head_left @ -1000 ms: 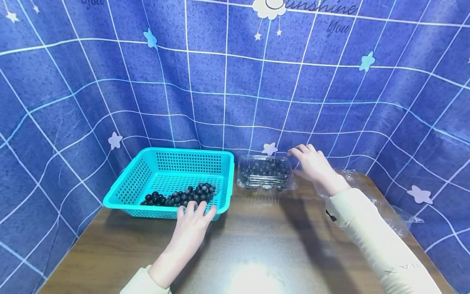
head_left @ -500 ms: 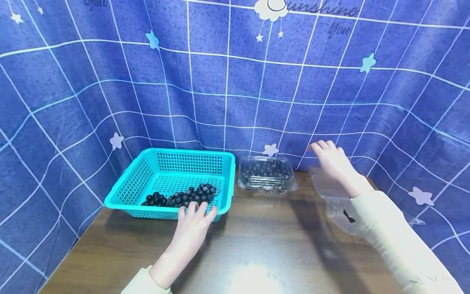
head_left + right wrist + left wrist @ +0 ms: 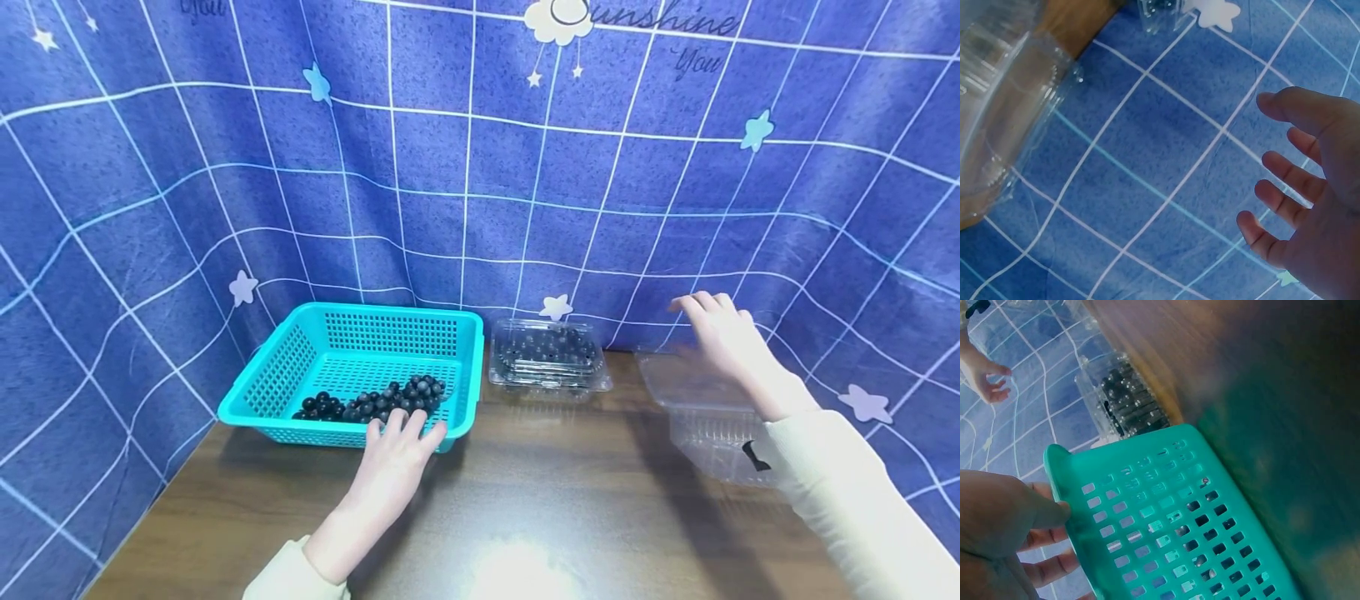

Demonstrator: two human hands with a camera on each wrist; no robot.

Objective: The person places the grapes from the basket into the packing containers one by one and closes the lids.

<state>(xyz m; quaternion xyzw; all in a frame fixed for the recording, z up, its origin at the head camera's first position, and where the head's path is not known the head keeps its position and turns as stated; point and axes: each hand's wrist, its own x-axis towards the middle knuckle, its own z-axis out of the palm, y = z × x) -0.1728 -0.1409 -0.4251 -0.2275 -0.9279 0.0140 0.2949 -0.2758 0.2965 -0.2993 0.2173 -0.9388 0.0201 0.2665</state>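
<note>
My left hand point(image 3: 393, 458) holds the front rim of a turquoise plastic basket point(image 3: 300, 427), fingers hooked over it; in the left wrist view the thumb presses against the rim. Dark grapes point(image 3: 420, 390) lie along the front inside the basket, partly hidden by the fingers. In the air at the right is my right hand point(image 3: 727, 337), holding nothing, its fingers loosely bent in the right wrist view. Below and behind it stands an open clear plastic clamshell box point(image 3: 701, 442), partly covered by the forearm.
Right of the basket stands a lidded clear box point(image 3: 550, 354) with dark fruit inside. A blue checked cloth point(image 3: 480, 167) hangs behind the brown wooden table point(image 3: 540, 483) and around its sides.
My right hand has moved right, away from the lidded box, and now hangs over the open clamshell box. The left hand has stayed at the basket's rim.
</note>
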